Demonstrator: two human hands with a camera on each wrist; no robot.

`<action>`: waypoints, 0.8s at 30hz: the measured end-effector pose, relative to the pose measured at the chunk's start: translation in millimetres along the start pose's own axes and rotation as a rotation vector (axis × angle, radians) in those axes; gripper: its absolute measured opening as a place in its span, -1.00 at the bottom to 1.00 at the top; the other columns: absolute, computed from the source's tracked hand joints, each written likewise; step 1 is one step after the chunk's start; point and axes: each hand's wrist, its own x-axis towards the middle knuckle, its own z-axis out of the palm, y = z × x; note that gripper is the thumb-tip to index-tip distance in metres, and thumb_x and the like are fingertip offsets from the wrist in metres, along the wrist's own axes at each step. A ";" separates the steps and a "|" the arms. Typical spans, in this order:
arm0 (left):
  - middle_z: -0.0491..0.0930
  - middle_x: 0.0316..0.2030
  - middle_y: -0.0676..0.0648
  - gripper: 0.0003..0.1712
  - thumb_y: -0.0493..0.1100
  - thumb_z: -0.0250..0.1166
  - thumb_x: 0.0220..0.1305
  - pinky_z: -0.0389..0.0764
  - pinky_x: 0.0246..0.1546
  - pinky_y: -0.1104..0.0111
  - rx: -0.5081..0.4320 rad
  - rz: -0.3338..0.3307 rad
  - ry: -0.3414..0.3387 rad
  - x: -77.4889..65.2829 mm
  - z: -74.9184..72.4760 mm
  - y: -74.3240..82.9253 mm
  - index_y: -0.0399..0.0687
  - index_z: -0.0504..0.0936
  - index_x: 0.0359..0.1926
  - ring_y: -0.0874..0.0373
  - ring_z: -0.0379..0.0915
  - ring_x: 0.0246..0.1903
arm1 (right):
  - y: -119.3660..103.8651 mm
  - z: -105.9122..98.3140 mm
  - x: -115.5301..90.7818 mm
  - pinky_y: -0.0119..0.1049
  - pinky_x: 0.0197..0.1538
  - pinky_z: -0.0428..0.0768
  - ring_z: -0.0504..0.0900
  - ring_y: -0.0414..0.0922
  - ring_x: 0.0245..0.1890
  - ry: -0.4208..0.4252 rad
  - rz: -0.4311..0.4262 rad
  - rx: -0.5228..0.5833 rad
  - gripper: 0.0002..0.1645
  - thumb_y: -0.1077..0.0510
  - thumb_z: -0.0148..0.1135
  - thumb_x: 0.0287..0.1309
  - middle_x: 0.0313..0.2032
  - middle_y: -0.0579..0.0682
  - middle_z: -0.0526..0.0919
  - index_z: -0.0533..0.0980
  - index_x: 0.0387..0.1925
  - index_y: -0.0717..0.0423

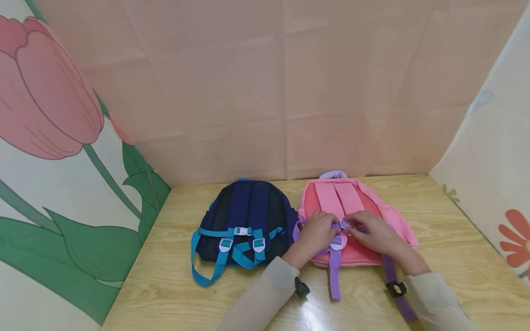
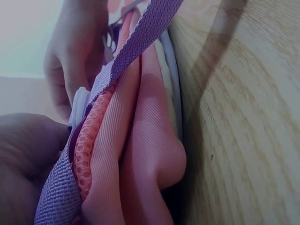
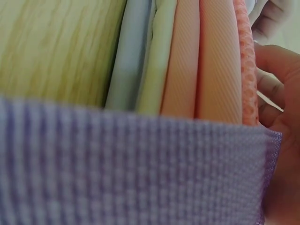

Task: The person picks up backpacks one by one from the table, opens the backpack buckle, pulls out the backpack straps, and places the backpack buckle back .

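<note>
A pink backpack [image 1: 372,248] with purple straps lies with its strap side up on the table. Over its middle, both hands meet at a small purple buckle [image 1: 343,224] on the cross strap. My left hand [image 1: 315,233] pinches the buckle's left side, and my right hand [image 1: 376,231] pinches its right side. The fingertips partly hide the buckle. In the left wrist view, a purple strap [image 2: 140,42] runs past the pack's pink side. A purple strap [image 3: 131,164] fills the lower right wrist view, with the right hand [image 3: 286,178] beside it.
Left of the pink pack lies a navy backpack [image 1: 250,202] with blue straps, its white buckle [image 1: 241,231] fastened. Loose purple strap ends [image 1: 335,276] hang toward the front of the wooden table [image 1: 161,280]. A pink backdrop [image 1: 232,92] stands behind.
</note>
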 end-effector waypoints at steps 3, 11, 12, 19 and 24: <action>0.64 -0.13 0.20 -0.78 0.04 0.33 0.39 0.42 -0.05 0.52 -0.014 -0.004 -0.006 0.0 0.1 0.5 0.15 0.68 -0.02 0.31 0.44 -0.12 | 0.4 0.5 0.6 -0.21 -0.17 0.61 0.62 -0.18 -0.28 0.001 -0.009 -0.002 -0.68 0.32 0.49 0.03 -0.27 -0.11 0.68 0.65 -0.13 0.14; 0.64 -0.09 0.19 -0.77 0.04 0.29 0.42 0.42 -0.03 0.55 -0.052 0.018 -0.008 1.1 2.7 0.0 0.13 0.66 0.02 0.31 0.41 -0.10 | -0.8 -1.3 0.3 -0.20 -0.18 0.66 0.64 -0.15 -0.28 0.002 -0.021 0.014 -0.67 0.34 0.49 0.02 -0.26 -0.10 0.68 0.64 -0.13 0.15; 0.64 -0.09 0.19 -0.77 0.03 0.28 0.43 0.42 -0.02 0.55 -0.055 0.024 -0.005 1.4 3.1 -0.1 0.13 0.67 0.02 0.31 0.41 -0.09 | -1.5 -1.8 0.3 -0.19 -0.18 0.67 0.64 -0.14 -0.27 0.000 -0.018 0.020 -0.67 0.34 0.49 0.03 -0.26 -0.10 0.68 0.64 -0.13 0.15; 0.64 -0.08 0.21 -0.73 0.05 0.33 0.39 0.43 0.00 0.55 -0.055 0.017 -0.013 1.8 2.5 0.5 0.16 0.66 0.04 0.32 0.41 -0.07 | -2.0 -3.4 0.0 -0.12 -0.14 0.70 0.66 -0.14 -0.22 -0.006 -0.006 0.027 -0.67 0.34 0.47 0.06 -0.22 -0.09 0.70 0.65 -0.10 0.15; 0.66 -0.11 0.22 -0.71 0.08 0.36 0.35 0.42 -0.07 0.50 0.026 0.002 -0.014 0.9 -1.5 0.1 0.20 0.67 0.04 0.31 0.41 -0.15 | 0.9 -1.8 -0.9 -0.15 -0.15 0.69 0.66 -0.16 -0.23 0.007 -0.017 0.018 -0.67 0.34 0.48 0.05 -0.23 -0.12 0.70 0.65 -0.10 0.12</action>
